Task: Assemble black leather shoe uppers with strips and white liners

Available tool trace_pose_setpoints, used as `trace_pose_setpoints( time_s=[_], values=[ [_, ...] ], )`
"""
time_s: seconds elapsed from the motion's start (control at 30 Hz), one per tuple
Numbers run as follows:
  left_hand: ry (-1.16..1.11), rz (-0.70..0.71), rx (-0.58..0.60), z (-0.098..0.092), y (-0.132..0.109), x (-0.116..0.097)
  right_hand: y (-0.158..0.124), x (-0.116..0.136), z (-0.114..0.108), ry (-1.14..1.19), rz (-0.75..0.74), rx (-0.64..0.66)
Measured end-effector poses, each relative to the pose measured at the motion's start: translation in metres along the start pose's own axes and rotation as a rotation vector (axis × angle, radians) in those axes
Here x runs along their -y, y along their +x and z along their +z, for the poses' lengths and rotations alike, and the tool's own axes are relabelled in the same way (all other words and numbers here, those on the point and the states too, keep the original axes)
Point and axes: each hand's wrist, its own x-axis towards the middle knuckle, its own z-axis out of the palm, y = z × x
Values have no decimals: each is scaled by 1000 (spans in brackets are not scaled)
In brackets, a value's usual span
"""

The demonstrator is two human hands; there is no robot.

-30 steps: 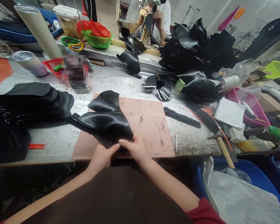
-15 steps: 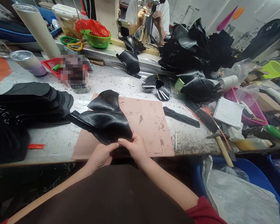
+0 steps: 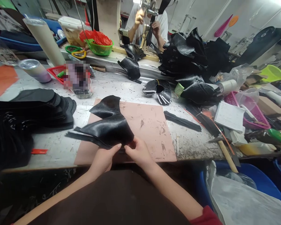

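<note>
At the near edge of the scuffed surface, we are seeing the left hand and right hand pinching the near end of a black leather piece. It is lying on a pink mat, its long axis running left to right and one lobe pointing away. Its underside is hidden from us. Farther off, a leather heap is crowding the surface. Beyond it, a co-worker, cropped at the top, is sitting at a machine.

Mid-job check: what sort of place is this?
Probably a shoe or leather-goods workshop: black leather piece over a pink mat, heaps of cut black leather, a person at a sewing machine.
</note>
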Motion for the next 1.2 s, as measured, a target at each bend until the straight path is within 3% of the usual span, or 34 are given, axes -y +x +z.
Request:
trace_pose_setpoints(
  time_s=[0.13, 0.23, 0.3, 0.37, 0.47, 0.53, 0.63, 0.77, 0.83, 0.9, 0.97, 1.03, 1.07, 1.2],
  values=[
    [-12, -268, 56, -6, -1, -1, 8, 2, -18, -339, -26, -91],
    [145, -483, 215, -13, -3, 1, 14, -1, -35, -615, -54, -124],
    [318, -495, 379, -18, -5, 4, 14, -7, -50, -701, -73, -110],
    [488, -340, 566, -24, -9, 3, 12, -18, -74, -721, -24, -136],
    [681, 94, 835, -30, -16, -10, 6, -42, -122, -844, 229, -289],
    [809, 390, 915, -29, -20, -22, 1, -59, -149, -938, 401, -273],
    [1043, 847, 893, -17, -20, -31, -2, -79, -170, -933, 482, -163],
    [1412, 1340, 676, 0, -11, -17, 1, -86, -170, -851, 484, -111],
    [1533, 1457, 583, 3, -7, -6, 1, -80, -168, -833, 493, -154],
    [1552, 1533, 538, 2, -5, 1, -1, -68, -167, -756, 451, -316],
    [1517, 1590, 517, -1, -5, 5, -7, -51, -162, -545, 308, -533],
    [1488, 1631, 491, -4, -5, 6, -12, -36, -148, -254, 103, -625],
    [1480, 1645, 474, -4, -4, 6, -14, -29, -138, -130, 13, -581],
    [1523, 1681, 397, -1, -1, 9, -17, -18, -86, 104, -188, -158]
  ],
)
